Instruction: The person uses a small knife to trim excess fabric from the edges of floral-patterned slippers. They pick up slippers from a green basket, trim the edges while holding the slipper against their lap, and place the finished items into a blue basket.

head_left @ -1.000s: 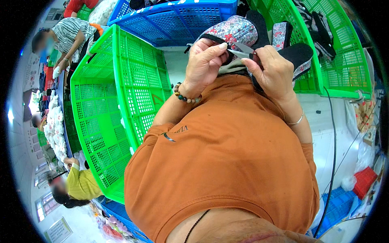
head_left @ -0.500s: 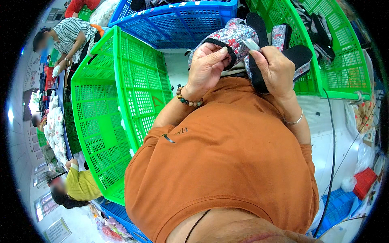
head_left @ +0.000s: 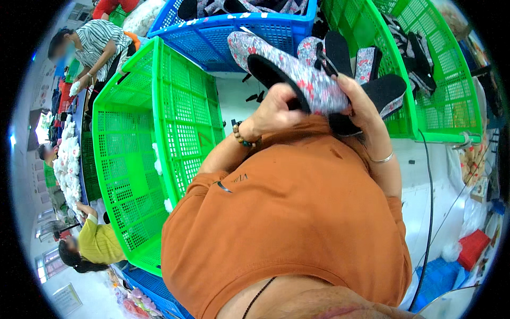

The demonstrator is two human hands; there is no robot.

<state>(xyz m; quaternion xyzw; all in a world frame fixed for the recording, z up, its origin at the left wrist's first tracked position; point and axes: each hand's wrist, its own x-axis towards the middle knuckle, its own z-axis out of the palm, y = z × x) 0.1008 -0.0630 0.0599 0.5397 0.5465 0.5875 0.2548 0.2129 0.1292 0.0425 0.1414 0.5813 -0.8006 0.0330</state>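
**Q:** Far left of the view, what is there?

**A:** Other people at work: one in a striped top [head_left: 98, 45] bending over at the far left, one in a yellow top [head_left: 98, 242] lower down, with a heap of white stuffing [head_left: 66, 159] between them.

**Q:** And moving right?

**A:** A big green mesh crate [head_left: 143, 159] stands tipped on its side, open face toward the wearer, with a few white tufts clinging inside. Beyond it, far centre, a blue crate [head_left: 239, 37] holds dark and patterned pieces.

**Q:** Where are the hands?

**A:** Raised in front of an orange shirt [head_left: 287, 223]. The left hand [head_left: 276, 111], with a bead bracelet [head_left: 241, 135] at the wrist, is curled shut on the near edge of a floral fabric slipper [head_left: 297, 72] with a black lining. The right hand [head_left: 366, 106], wearing a thin bangle [head_left: 382, 158], is clamped on the slipper's other end, thumb on top. The slipper sits between both hands, above the chest.

**Q:** How should it be handled?

**A:** Judging by the grip, keep both hands firm on opposite ends so the soft fabric stays taut, and turn it slowly to see the seams.

**Q:** Farther right?

**A:** More floral slippers with black soles [head_left: 388, 90] lie on the white desk [head_left: 419, 175], then a second green crate [head_left: 435, 80] of dark items, and a black cable [head_left: 429, 212].
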